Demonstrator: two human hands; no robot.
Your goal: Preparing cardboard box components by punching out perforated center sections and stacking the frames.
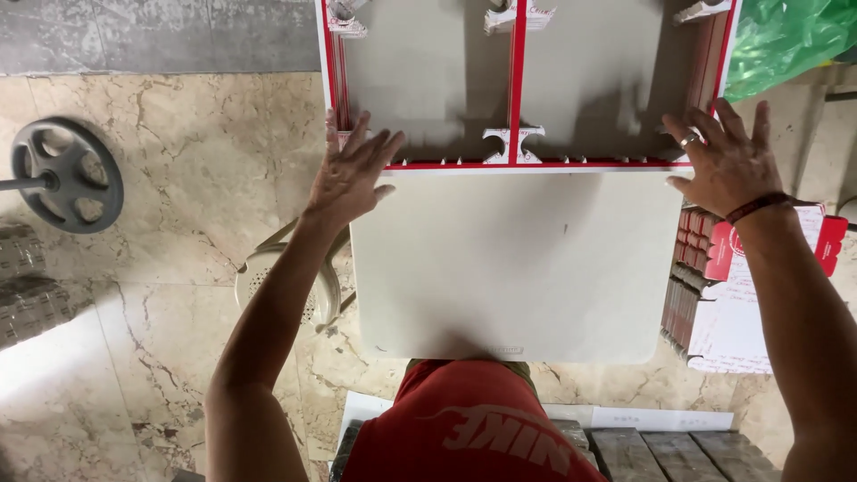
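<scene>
A flat grey cardboard sheet with red edges and a red middle strip lies on a pale square table, reaching past its far edge. My left hand rests flat on the sheet's near left corner, fingers spread. On the near right corner lies my right hand, also flat with fingers apart, a ring on one finger and a dark band at the wrist. Neither hand grips anything. White cut tabs stick out along the sheet's red near edge.
A stack of red and white flat cartons sits to the right of the table. A pale plastic chair stands at the left, a barbell weight plate farther left on the marble floor. A green plastic bag is at top right.
</scene>
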